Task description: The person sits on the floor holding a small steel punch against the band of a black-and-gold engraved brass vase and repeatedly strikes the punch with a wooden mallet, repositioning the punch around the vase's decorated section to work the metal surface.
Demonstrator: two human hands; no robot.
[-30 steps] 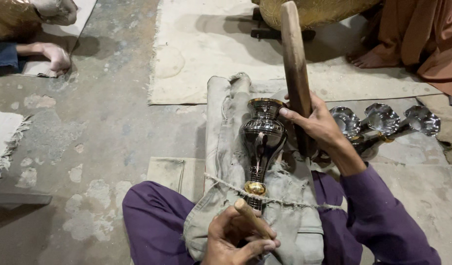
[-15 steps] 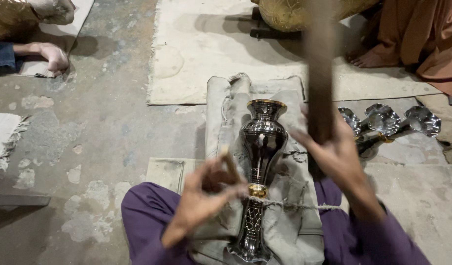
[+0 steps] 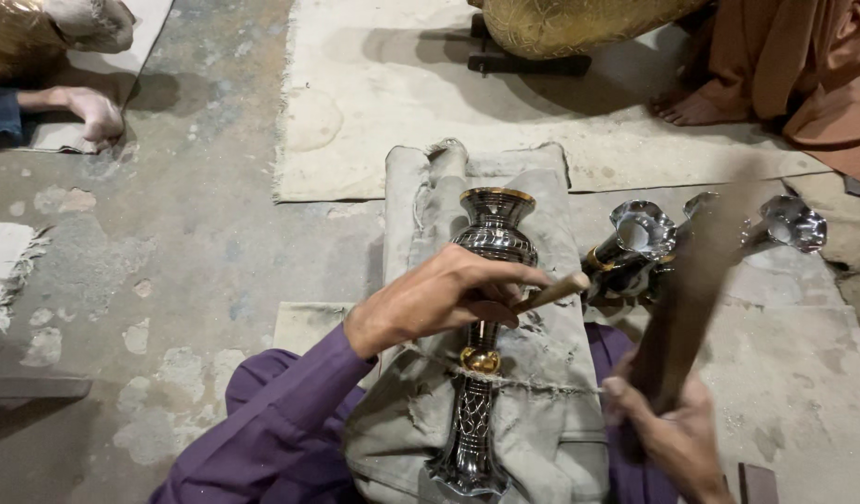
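A dark, silver-patterned metal vase (image 3: 491,245) with a gold rim and gold collar lies lengthwise on a grey cloth pad (image 3: 542,373), tied down by a thin cord. My left hand (image 3: 439,299) rests across the vase's neck and grips a small wooden-handled tool (image 3: 551,292) that points right. My right hand (image 3: 668,434) is at the lower right, closed on a long wooden stick (image 3: 696,280) that is blurred with motion and angled up to the right.
Several shiny metal vases (image 3: 635,238) lie on the floor at the right. A pale mat (image 3: 374,112) lies beyond the pad. Another person in orange cloth (image 3: 803,65) sits at the top right beside a brass vessel (image 3: 579,23). A bare foot (image 3: 89,107) shows top left.
My left hand rose from the vase's base to its neck, bringing the small tool with it. The wooden stick swung down from upright to a low slant on the right.
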